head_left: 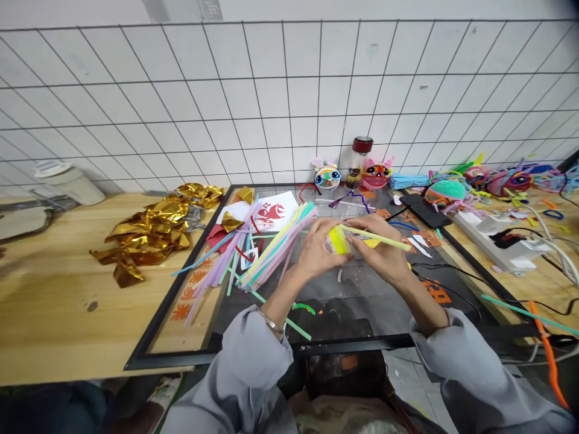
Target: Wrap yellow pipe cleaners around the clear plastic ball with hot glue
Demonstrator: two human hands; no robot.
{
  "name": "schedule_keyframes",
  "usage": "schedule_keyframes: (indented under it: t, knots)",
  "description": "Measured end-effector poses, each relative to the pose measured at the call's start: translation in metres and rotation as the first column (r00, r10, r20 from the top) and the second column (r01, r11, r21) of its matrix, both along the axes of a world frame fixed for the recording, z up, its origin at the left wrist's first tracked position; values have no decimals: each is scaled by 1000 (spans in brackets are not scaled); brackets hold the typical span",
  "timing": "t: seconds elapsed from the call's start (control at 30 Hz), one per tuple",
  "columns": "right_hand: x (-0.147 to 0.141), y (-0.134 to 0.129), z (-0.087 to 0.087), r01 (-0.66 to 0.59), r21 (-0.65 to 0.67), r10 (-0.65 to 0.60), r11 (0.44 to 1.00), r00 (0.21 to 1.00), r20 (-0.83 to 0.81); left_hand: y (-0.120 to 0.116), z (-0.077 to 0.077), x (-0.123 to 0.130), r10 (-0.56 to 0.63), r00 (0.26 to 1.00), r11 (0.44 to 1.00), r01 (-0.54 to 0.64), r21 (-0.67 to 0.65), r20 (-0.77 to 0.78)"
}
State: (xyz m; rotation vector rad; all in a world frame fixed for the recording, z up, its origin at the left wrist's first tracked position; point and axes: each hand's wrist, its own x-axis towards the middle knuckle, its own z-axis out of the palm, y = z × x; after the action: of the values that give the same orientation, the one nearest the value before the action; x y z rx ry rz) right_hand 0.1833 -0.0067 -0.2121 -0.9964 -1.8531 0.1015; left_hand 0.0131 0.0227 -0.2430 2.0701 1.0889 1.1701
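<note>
My left hand (314, 250) is closed around a small rounded piece (339, 240), partly clear and covered with bright yellow strips. From its top a pale yellow pipe cleaner (380, 237) runs out to the right, over my right hand (384, 253). That hand's thumb and fingers are bent in against the piece and the pipe cleaner's near end. The fingertips partly hide where the two meet. Just left of my hands lies a bundle of pastel pipe cleaners (275, 250), with a lilac bundle (221, 262) beyond it.
Gold foil (154, 226) lies crumpled on the left. A red paper-cut on white paper (274, 211) is behind the bundles. Two decorated animal heads (327, 176) (376, 175) flank a glass bottle (359, 163) by the wall. A phone (425, 209) and power strip (493, 244) with cables are right.
</note>
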Motion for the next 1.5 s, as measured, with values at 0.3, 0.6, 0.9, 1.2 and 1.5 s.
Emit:
schedule_keyframes:
  t: [0.3,0.6,0.9,1.2,1.5]
  knots:
    - [11,6,-4,-61,-28,62,998,997,34,-4,3,0,-45,999,998,46,43,-26]
    - [10,9,-12,-88,78,88,993,996,7,-8,9,-3,-62,997,998,62,3,-39]
    - [7,0,-6,-156,180,152,971,988,39,-9,9,-5,-56,997,998,57,13,-45]
    - [5,-1,-6,-162,188,168,969,986,-17,-11,10,-5,-80,993,996,82,23,-89]
    - [4,2,-10,-141,53,147,989,982,-121,-14,11,-3,-80,996,997,79,-17,-50]
